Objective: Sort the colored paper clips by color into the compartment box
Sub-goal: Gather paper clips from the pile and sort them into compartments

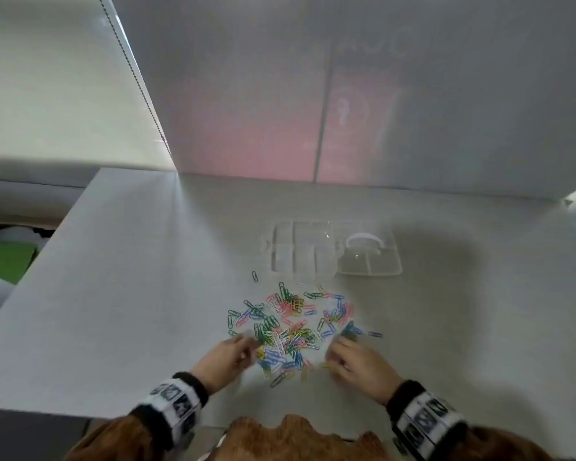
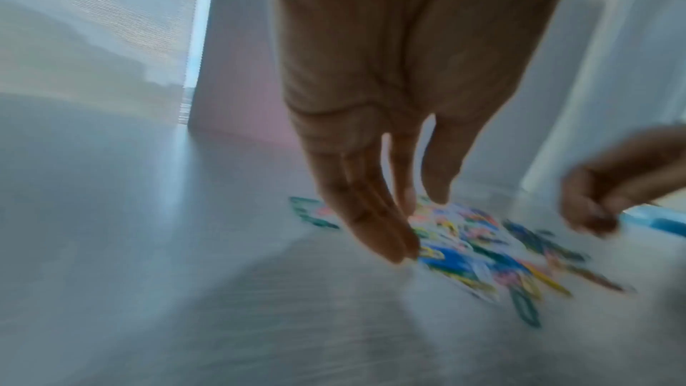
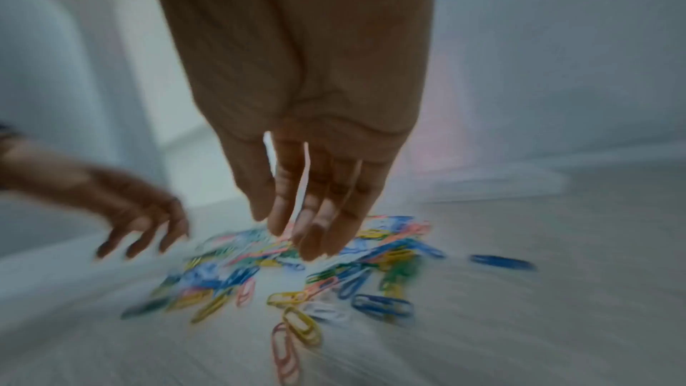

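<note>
A loose heap of colored paper clips (image 1: 290,324) in blue, green, pink, yellow and white lies on the pale table (image 1: 130,294). Behind it stands the clear compartment box (image 1: 300,251) with its lid (image 1: 369,257) folded open to the right. My left hand (image 1: 236,351) hovers at the heap's near-left edge, fingers straight and pointing down (image 2: 390,234), nothing in them. My right hand (image 1: 343,354) is at the near-right edge, fingers likewise extended over the clips (image 3: 312,234) and holding nothing. Both wrist views are blurred by motion.
A single blue clip (image 1: 375,334) lies off to the right of the heap, and another clip (image 1: 254,276) sits alone near the box's front-left corner. A translucent panel (image 1: 346,94) closes off the back of the table. The table's left edge (image 1: 40,254) drops away.
</note>
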Demonstrator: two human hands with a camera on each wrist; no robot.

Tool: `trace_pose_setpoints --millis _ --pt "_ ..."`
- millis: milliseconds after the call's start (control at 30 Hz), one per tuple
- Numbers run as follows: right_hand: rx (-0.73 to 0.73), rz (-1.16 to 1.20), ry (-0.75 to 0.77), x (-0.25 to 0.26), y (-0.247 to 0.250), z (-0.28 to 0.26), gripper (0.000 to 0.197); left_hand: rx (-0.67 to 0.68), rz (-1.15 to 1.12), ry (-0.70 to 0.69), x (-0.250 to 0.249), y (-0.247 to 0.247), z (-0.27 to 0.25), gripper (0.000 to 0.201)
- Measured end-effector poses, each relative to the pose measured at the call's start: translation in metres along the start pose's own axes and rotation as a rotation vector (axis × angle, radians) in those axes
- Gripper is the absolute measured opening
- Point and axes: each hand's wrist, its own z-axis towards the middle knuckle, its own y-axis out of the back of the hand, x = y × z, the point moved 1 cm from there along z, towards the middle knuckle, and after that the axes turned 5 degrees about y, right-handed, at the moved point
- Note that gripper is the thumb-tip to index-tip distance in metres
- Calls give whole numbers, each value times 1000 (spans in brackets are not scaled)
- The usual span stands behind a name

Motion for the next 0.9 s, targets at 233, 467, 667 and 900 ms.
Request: trace_pose_setpoints --millis 233,467,667,900 --pt "17 -365 25 24 -18 70 80 -108 285 122 -47 -30 48 84" --pt "-127 -153 -18 15 -15 87 39 -128 71 136 -44 -20 74 55" --pt "-210 262 -149 -1 5 92 8 -151 -156 142 -34 9 82 7" --pt "-290 770 -125 14 52 86 20 4 -925 153 -40 47 73 22"
